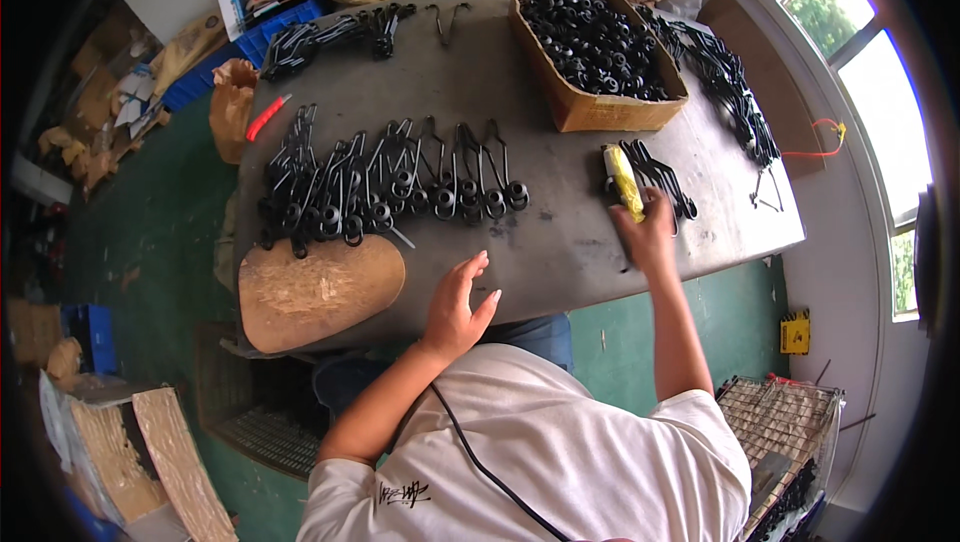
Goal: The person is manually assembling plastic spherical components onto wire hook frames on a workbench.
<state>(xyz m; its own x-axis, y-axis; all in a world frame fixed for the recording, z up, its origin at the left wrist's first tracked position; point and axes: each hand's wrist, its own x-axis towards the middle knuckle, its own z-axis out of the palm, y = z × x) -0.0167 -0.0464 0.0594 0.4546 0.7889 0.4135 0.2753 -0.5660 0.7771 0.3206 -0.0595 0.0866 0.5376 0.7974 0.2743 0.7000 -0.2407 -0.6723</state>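
My right hand is closed around the lower end of a yellow-and-white wrapped bar, at the right side of the table. Right beside it lies a small bunch of black metal rods, partly hidden by the hand. Over the table's near edge, my left hand is held with thumb and fingers apart and nothing in it. Farther left, a row of black bent-wire pieces with ring-shaped ends lies across the grey table.
An open cardboard box of black rings stands at the far right. More wire pieces line the right edge and the far left. A red-handled tool lies at the left, and a worn brown board covers the near left corner.
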